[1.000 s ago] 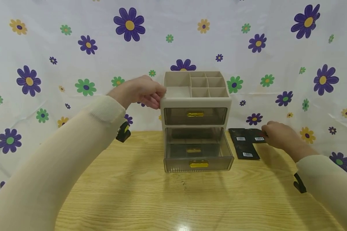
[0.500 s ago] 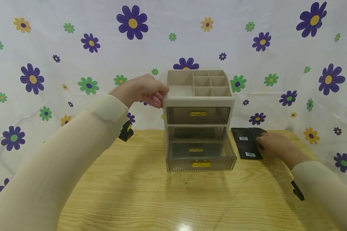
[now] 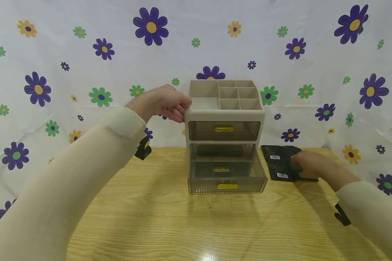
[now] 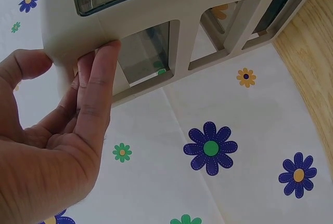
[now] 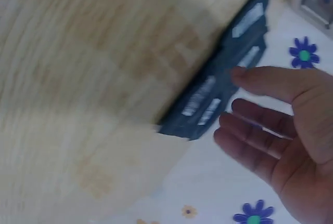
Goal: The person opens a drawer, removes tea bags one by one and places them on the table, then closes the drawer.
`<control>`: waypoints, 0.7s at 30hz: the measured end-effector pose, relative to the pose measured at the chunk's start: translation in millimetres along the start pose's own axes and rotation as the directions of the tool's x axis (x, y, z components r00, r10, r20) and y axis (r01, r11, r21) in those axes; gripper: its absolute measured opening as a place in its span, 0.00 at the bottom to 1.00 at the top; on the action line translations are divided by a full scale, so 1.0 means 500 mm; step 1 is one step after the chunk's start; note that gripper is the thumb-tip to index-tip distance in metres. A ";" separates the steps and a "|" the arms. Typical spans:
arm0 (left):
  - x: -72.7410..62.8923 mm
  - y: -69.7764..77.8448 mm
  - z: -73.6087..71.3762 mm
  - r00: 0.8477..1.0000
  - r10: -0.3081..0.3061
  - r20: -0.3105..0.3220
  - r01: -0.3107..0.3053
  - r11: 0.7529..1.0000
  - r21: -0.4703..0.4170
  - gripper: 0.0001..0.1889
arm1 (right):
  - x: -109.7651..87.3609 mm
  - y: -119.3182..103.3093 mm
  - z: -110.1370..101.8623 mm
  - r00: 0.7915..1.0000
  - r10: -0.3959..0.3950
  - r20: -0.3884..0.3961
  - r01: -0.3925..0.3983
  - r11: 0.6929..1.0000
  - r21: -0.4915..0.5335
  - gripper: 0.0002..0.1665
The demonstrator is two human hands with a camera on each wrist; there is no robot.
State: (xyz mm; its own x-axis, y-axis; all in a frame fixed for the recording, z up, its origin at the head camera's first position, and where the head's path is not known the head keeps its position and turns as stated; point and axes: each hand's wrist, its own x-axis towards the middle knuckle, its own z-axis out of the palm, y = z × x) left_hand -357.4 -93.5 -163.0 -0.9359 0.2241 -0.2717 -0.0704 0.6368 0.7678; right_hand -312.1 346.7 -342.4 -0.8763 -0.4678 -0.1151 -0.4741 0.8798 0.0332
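Note:
A beige desktop drawer organizer [image 3: 225, 115] stands on the table, its upper drawer [image 3: 241, 131] closed. Below, the smoky clear lower drawer [image 3: 199, 185] is pulled out and shows a gold handle. My left hand [image 3: 166, 103] grips the organizer's upper left edge, thumb and fingertips at its corner; the left wrist view shows the fingers [image 4: 96, 89] along the side frame. My right hand [image 3: 311, 165] is at several flat black packets [image 5: 218, 86] with white barcode labels. In the right wrist view its thumb overlaps the packets and its loosely bent fingers are spread apart from the thumb.
The wood-grain table [image 3: 170, 224] extends in front of the organizer. Behind stands a white cloth [image 3: 196, 21] with purple, green and yellow flowers. Divided compartments [image 3: 240, 94] form the organizer's top. A black strap [image 3: 143, 148] shows at the left wrist.
My right hand has shifted toward the front of the packets, and a packet now shows beneath it at the front right. The left hand keeps its place on the organizer.

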 end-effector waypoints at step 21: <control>-0.003 0.002 0.001 1.000 -0.011 0.009 0.011 1.000 0.006 0.16 | -0.038 -0.262 -0.156 0.724 -0.298 -0.622 0.240 0.954 -0.178 0.06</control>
State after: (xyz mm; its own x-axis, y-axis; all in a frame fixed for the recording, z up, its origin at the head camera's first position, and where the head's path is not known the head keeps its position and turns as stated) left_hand -355.8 -92.8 -162.0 -0.9321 0.2236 -0.2850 -0.0786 0.6432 0.7616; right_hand -239.9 233.9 -267.0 -0.5462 -0.6533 0.5243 -0.6782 0.7123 0.1811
